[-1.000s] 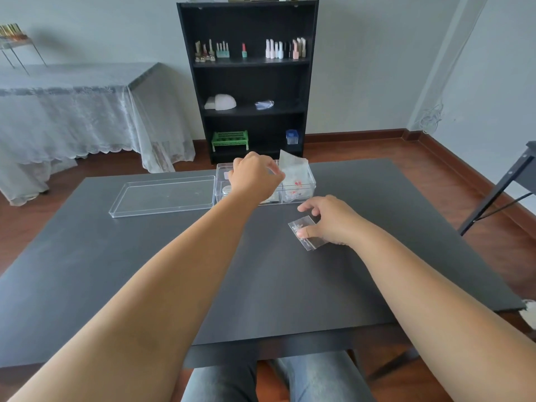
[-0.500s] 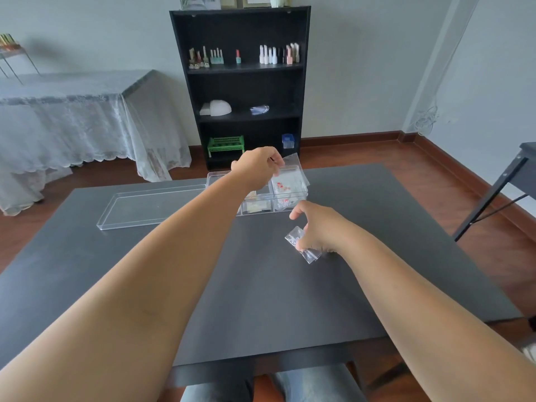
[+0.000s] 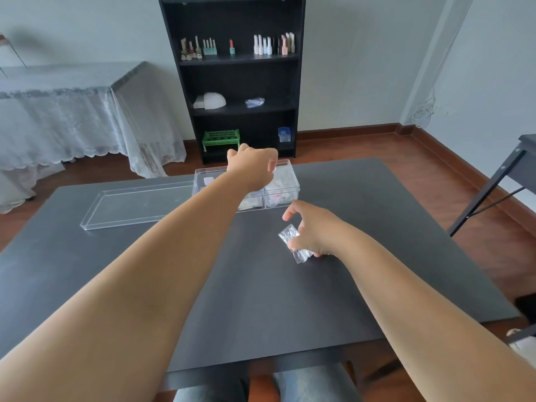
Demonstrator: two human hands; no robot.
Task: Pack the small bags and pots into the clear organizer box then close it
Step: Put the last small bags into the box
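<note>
Where the matte dark counter (image 3: 174,271) fills the head view, a clear hard-plastic organizer box (image 3: 285,185) sits toward its far edge, rectangular and split by thin walls into compartments. Crinkled clear bags show through its right-hand compartments, one with red specks inside, and a small pale piece lies in the left rear compartment. The box's lid (image 3: 136,206), a shallow transparent tray with a raised rim, lies flat on the counter just to the left of the box, its short end touching or nearly touching the box wall.

The left hand (image 3: 252,166) reaches over the box, fingers curled down toward the right rear compartment; whether it grips anything there cannot be told, since the fingertips are hidden behind the knuckles. The right hand (image 3: 311,230) rests low over the counter nearer the person, thumb and curled fingers pinching a small bag (image 3: 291,240) of glossy, wrinkled clear film, its lower end touching the counter.

Behind the counter stands a black shelf unit (image 3: 232,79) carrying small bottles, and a lace-covered table (image 3: 63,117) stands to the left.
</note>
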